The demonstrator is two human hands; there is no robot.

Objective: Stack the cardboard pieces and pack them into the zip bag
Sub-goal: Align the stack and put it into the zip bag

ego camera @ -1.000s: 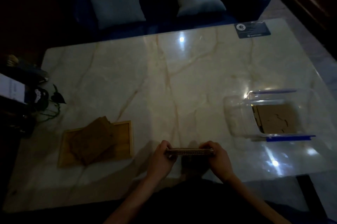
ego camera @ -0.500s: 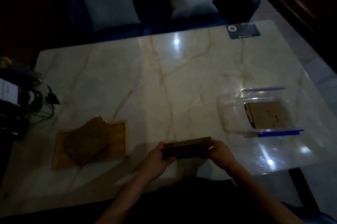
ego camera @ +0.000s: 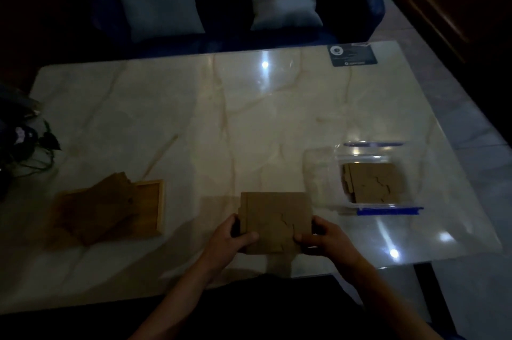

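A stack of brown cardboard pieces (ego camera: 274, 218) is held flat-side up near the table's front edge. My left hand (ego camera: 230, 237) grips its left side and my right hand (ego camera: 324, 237) grips its right side. To the right lies a clear zip bag (ego camera: 318, 173) with blue zip strips, its mouth wide open, and cardboard pieces (ego camera: 374, 182) lie inside it. At the left, a wooden frame tray (ego camera: 155, 201) holds more loose cardboard pieces (ego camera: 99, 206) that spill over its edge.
The marble table (ego camera: 194, 118) carries a dark card (ego camera: 353, 55) at its far right corner. A plant with dark leaves (ego camera: 33, 146) sits at the left edge. A dark sofa with two pale cushions (ego camera: 282, 2) stands behind the table.
The stack was held edge-on toward me before; now it is tilted so that its broad face shows. Both hands keep their grip on its sides.
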